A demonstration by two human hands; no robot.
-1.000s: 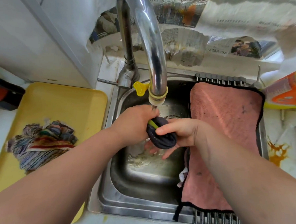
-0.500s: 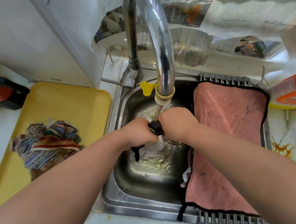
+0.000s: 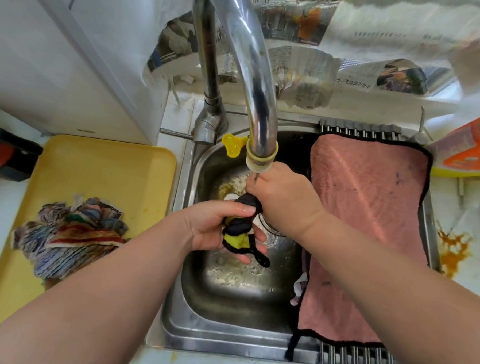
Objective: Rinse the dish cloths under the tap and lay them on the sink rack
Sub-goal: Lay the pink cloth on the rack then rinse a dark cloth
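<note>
The tap (image 3: 255, 79) arches from the sink's (image 3: 225, 339) far edge, spout low over the basin. Just beneath it, 2 hands, the left hand (image 3: 211, 230) and the right hand (image 3: 285, 201), grip a twisted dark cloth (image 3: 239, 226). The rack (image 3: 363, 358) and pink cloth (image 3: 364, 230) cover the right side. Bare steel shows along the near edge. The yellow tray's (image 3: 100, 174) far end is bare, with a striped cloth (image 3: 69, 237) by its left edge.

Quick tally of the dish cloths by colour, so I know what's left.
Pink terry cloth with black trim, spread on the slatted sink rack: 1
Black-and-yellow cloth, twisted between left hand and right hand: 1
Multicoloured striped cloth, bunched on the yellow plastic tray: 1
Total: 3
</note>
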